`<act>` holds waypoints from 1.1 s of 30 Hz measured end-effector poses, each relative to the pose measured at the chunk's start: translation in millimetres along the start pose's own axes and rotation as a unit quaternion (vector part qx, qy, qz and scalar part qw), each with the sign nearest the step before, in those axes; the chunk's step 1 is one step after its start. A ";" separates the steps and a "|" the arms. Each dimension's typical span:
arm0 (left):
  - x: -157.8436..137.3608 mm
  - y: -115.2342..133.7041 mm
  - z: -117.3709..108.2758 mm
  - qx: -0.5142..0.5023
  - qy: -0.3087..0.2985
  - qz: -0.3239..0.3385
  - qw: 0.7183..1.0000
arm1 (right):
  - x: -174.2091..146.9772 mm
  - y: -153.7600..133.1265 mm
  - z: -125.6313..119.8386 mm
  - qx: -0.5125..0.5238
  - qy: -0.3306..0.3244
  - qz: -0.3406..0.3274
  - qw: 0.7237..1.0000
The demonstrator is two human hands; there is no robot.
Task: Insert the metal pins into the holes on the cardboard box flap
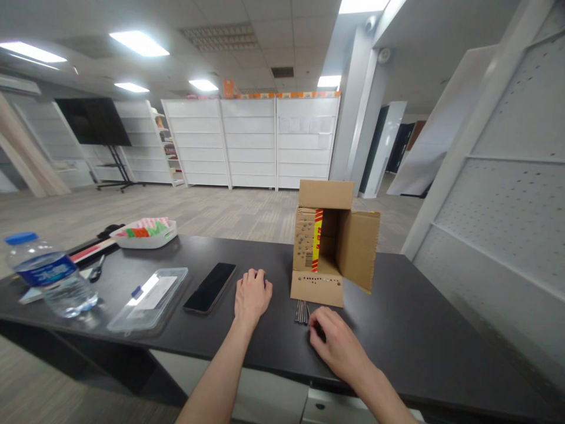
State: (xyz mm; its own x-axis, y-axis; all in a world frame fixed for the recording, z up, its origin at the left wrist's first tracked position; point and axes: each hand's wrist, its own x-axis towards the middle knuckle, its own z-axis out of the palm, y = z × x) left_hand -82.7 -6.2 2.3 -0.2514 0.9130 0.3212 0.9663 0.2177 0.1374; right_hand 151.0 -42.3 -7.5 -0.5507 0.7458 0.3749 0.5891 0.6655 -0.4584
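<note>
My left hand (253, 294) lies on the dark tabletop between the phone and the cardboard box, fingers loosely bent and a little apart, with nothing visible in it. Close to the front edge, my right hand (336, 341) has its thumb and fingers curled together. Its fingertips are at the right end of a row of thin metal rods (301, 313), perhaps screws or nails; whatever they pinch is hidden. An open cardboard box (304, 241) stands behind the rods. Its lower front flap (316, 288) has a line of small holes, and dark round spots dot its left flap.
Left of my hands are a black phone (210, 287), a clear plastic case (152, 300), a water bottle (50, 277) and a white basket (145, 237) with colourful packets. A white perforated panel (507, 224) rises along the right side. Drawers (329, 406) sit under the front edge.
</note>
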 end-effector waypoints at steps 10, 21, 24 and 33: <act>-0.8 0.6 -2.9 -0.005 -0.002 0.000 1.000 | 2.2 -0.3 -1.5 -0.001 -0.004 -0.002 1.000; -1.5 1.4 -4.3 -0.005 -0.006 0.000 1.000 | 4.0 1.5 -0.7 -0.019 0.001 0.012 1.000; -1.2 1.4 -3.8 -0.006 -0.007 -0.003 1.000 | 4.5 2.3 -0.4 -0.014 0.001 0.012 1.000; -1.4 0.6 -3.2 -0.002 -0.006 0.000 1.000 | 4.2 1.6 -0.5 -0.002 0.001 0.014 1.000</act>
State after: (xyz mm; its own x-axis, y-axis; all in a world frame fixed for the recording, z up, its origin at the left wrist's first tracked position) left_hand -81.9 -8.4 4.9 -0.2516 0.9169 0.3099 0.9658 0.2172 0.1415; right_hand 150.0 -38.1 -6.2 -0.5329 0.7643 0.3632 0.6064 0.6443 -0.4659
